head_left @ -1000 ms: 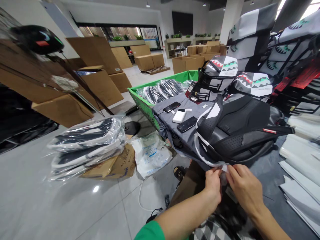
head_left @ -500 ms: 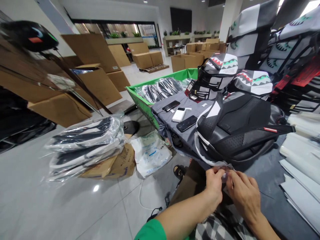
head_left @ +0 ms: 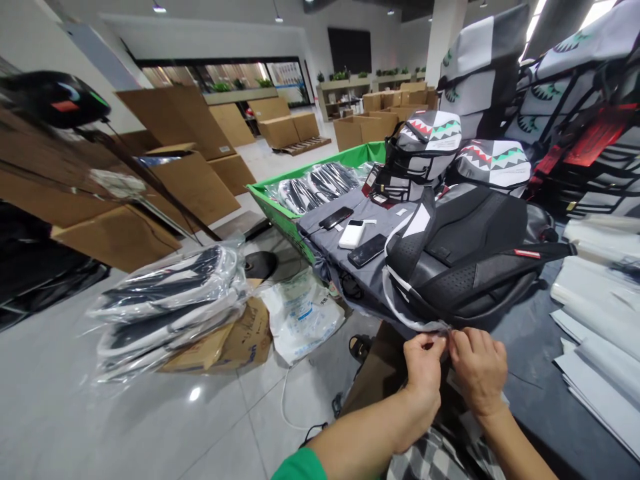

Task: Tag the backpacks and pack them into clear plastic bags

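"What's the step here?"
"Handling the edge of the pale strip (head_left: pixel 425 327), I'd judge — left hand (head_left: pixel 423 367) and right hand (head_left: pixel 479 370) both pinch it, fingertips close together."
"And the backpack (head_left: pixel 480 267)?"
"Lying on the table (head_left: pixel 533 380), just beyond the grip."
"Next move's demand?"
"Probably firm fingertips — and an even pull."

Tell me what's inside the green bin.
Plastic-wrapped black-and-white items lie inside the green bin. What is beneath them is covered, and the grey cloth hides part of the bin, so its contents there cannot be seen.
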Motion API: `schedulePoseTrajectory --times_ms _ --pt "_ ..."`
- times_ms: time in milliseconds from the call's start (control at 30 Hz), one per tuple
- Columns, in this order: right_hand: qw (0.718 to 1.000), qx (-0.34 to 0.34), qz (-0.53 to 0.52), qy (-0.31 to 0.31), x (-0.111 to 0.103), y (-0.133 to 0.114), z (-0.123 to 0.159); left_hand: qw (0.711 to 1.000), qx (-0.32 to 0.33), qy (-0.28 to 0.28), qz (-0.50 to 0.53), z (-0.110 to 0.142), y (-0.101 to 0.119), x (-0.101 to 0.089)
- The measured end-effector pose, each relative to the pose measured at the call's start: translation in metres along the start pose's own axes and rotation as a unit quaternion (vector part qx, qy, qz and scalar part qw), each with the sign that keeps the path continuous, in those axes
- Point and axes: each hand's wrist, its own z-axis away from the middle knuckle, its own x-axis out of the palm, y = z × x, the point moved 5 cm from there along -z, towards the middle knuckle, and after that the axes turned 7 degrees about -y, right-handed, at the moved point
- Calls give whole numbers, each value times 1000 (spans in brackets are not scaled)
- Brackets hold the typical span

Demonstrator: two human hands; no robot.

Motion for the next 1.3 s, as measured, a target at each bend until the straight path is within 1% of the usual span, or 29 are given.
schedulePoseTrajectory --times_ms 100,167,267,400,467,567,667,733,800,867,967,1033,1100,1133,1167,1200,1233,1267,1300 --pt "998 -39 -8 -40 -5 -5 1 998 10 -46 -29 1 9 6" --pt "997 -50 -14 -60 -9 -9 1 997 9 -62 -37 1 13 9" --pt "997 -26 -8 -74 -11 -13 -2 996 9 -73 -53 4 17 12" --pt "999 20 -5 -49 -9 -12 -2 990 6 -110 -85 15 24 10" --pt "999 31 -17 -34 -8 -11 0 984 33 -129 -120 22 31 8" --pt "998 42 -39 -27 -7 -8 2 968 81 -155 -179 31 39 7" --pt "997 42 -59 -31 -8 -5 2 961 105 -183 -179 38 40 5" --pt "996 42 -69 -33 -10 -3 0 962 130 -184 -156 39 39 1" --pt "996 46 -70 -33 -11 -2 -2 967 145 -154 -139 36 35 -6" --pt "996 51 -66 -33 -12 -1 -4 973 127 -145 -130 29 26 -9" --pt "995 52 -71 -41 -12 2 -5 971 82 -182 -134 20 6 -6" --pt "994 51 -87 -51 -10 5 -6 963 69 -196 -169 15 -3 -4" --pt "990 57 -114 -62 -8 10 -7 948 54 -217 -225 13 -8 -1" --pt "987 64 -132 -69 -7 12 -8 941 47 -233 -240 12 -8 1" --pt "983 72 -152 -76 -5 15 -8 940 41 -248 -233 11 -6 3" --pt "978 81 -174 -83 -3 18 -8 944 35 -261 -198 11 -2 5" --pt "972 91 -197 -92 -1 20 -8 953 24 -270 -139 10 1 8" --pt "965 101 -219 -101 0 22 -8 959 2 -276 -65 9 4 11" --pt "958 112 -241 -110 2 24 -8 958 -32 -284 11 8 3 15"
